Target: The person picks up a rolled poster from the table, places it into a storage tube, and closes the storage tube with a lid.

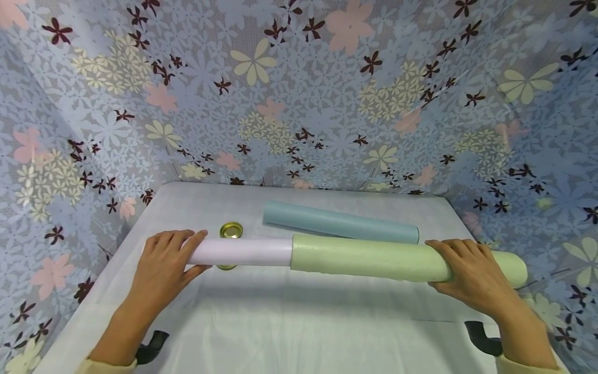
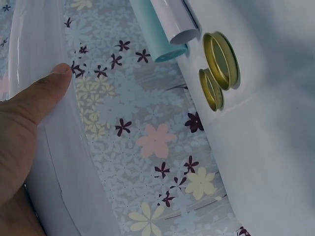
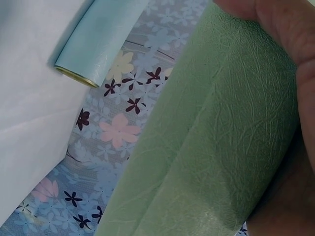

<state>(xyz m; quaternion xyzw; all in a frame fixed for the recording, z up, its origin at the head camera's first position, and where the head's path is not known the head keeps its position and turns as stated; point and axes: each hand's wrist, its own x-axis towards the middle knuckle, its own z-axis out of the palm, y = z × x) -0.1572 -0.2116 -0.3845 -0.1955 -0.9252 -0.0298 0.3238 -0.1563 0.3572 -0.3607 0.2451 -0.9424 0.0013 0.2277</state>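
My left hand [image 1: 162, 262] grips the left end of a pale lavender tube [image 1: 247, 252], thumb below and fingers over it. The tube's other end meets the open end of a wider light green tube [image 1: 359, 255] and seems to sit inside it; the overlap is hidden. My right hand [image 1: 474, 275] holds the green tube near its right end, its thumb along the near side. Both tubes are held level in one line above the table. The right wrist view shows the creased, leathery green surface [image 3: 197, 132].
A teal tube [image 1: 341, 221] lies behind on the white table [image 1: 299, 322]. Two gold round caps [image 1: 231, 229] are near the left hand, one partly covered. The left wrist view shows another whitish tube [image 2: 173, 19] beside the teal one. Floral cloth [image 1: 299, 104] surrounds the table.
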